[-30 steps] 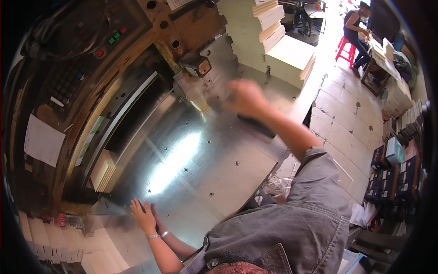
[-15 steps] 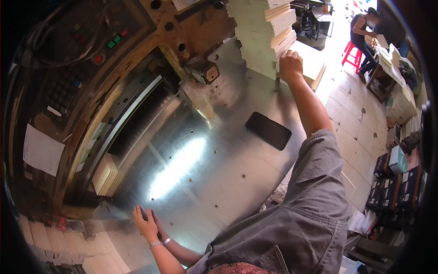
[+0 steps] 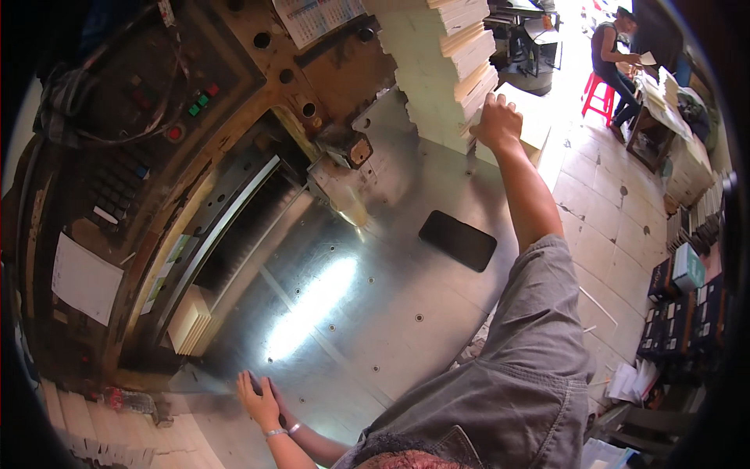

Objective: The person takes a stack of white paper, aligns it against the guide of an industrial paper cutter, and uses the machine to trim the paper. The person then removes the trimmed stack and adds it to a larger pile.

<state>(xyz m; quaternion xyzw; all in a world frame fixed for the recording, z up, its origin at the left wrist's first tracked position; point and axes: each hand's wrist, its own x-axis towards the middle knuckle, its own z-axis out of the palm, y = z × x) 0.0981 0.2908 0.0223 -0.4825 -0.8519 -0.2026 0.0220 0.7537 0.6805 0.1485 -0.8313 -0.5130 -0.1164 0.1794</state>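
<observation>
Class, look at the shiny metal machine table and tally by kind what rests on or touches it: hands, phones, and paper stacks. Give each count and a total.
Hands: 2, the left hand flat on the metal table, the right hand on the tall paper stack
Dark phone: 1
Paper stacks: 2, the tall one and a small paper stack by the machine
Total: 5

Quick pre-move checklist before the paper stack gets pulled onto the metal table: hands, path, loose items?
1. Right hand on the paper stack: ok, it rests on the stack's side; grip closure cannot tell.
2. Left hand braced flat on the metal table: ok.
3. Table path free: not ok, a black phone lies below the stack.
4. Stack straight: not ok, layers sit offset.
5. Small paper pile under the machine's blade slot: ok, apart from both hands.
6. Seated person far off: ok.
</observation>
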